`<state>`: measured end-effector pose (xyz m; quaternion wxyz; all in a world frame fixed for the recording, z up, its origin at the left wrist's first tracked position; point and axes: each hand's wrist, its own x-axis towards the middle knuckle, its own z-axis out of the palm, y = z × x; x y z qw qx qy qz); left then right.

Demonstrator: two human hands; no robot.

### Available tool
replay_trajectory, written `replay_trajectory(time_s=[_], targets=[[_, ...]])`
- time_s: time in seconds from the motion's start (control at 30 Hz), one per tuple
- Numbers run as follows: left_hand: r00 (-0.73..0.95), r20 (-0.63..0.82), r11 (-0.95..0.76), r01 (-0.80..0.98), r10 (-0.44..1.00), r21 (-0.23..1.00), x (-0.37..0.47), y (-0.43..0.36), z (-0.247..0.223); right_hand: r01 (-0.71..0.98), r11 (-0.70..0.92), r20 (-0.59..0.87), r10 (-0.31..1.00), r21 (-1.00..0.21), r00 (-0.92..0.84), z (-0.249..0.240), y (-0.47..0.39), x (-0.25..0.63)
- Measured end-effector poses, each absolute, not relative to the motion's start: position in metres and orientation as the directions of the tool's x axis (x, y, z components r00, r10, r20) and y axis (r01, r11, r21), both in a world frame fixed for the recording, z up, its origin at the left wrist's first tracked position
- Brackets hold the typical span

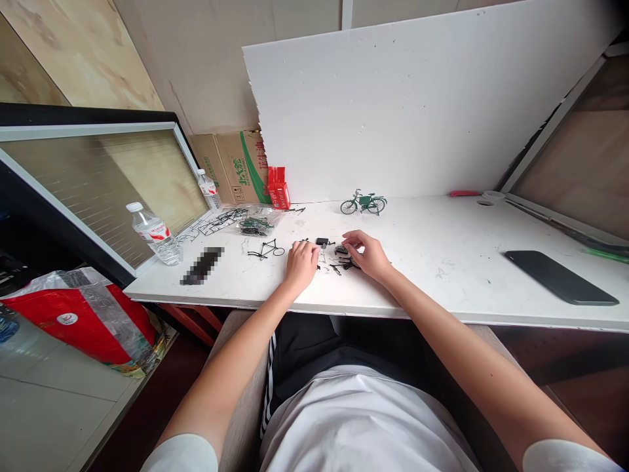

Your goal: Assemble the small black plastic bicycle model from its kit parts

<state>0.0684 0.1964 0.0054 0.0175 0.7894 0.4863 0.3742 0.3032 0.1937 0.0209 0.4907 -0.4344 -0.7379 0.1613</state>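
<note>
On the white table (442,288), small black parts lie around both hands. My left hand (301,263) rests palm down over a few of them, its fingers bent and together; what is under it is hidden. My right hand (366,252) is curled just right of it, thumb and fingertips close together at a small dark part (341,249). A black block-like part (322,242) lies between the hands. A black bicycle frame piece (266,250) is left of my left hand. Farther back stands a green model bicycle (363,202).
Bagged green parts (258,223) and black part frames (221,221) lie back left, near a red box (278,189), a carton (236,164) and two bottles (156,235) (208,189). A black phone (560,277) lies right; a red-handled tool (464,193) is behind.
</note>
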Motion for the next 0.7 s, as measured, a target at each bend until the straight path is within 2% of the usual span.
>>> replay_trajectory(time_s=[0.17, 0.3, 0.37, 0.43, 0.53, 0.63, 0.7], targets=[[0.166, 0.632, -0.585, 0.604, 0.757, 0.541, 0.068, 0.198, 0.008, 0.410, 0.563, 0.560, 0.816, -0.717, -0.141, 0.019, 0.196, 0.304], [0.077, 0.510, -0.498, 0.381, 0.857, 0.779, 0.074, 0.200, 0.007, 0.377, 0.555, 0.545, 0.826, -0.741, -0.145, 0.016, 0.198, 0.305], [0.072, 0.438, -0.440, 0.269, 0.896, 0.857, 0.078, 0.201, 0.006, 0.366, 0.558, 0.541, 0.826, -0.744, -0.159, 0.015, 0.199, 0.305], [0.075, 0.401, -0.408, 0.220, 0.913, 0.886, 0.081, 0.201, 0.005, 0.351, 0.563, 0.536, 0.825, -0.748, -0.181, 0.014, 0.199, 0.305], [0.095, 0.427, -0.437, 0.241, 0.899, 0.867, 0.083, 0.200, 0.003, 0.252, 0.546, 0.499, 0.836, -0.799, -0.229, 0.016, 0.197, 0.304], [0.125, 0.469, -0.485, 0.246, 0.875, 0.839, 0.084, 0.200, 0.001, 0.102, 0.463, 0.416, 0.858, -0.880, -0.302, 0.020, 0.195, 0.302], [0.142, 0.465, -0.485, 0.188, 0.874, 0.854, 0.085, 0.201, 0.000, 0.050, 0.408, 0.372, 0.871, -0.912, -0.320, 0.023, 0.193, 0.301]])
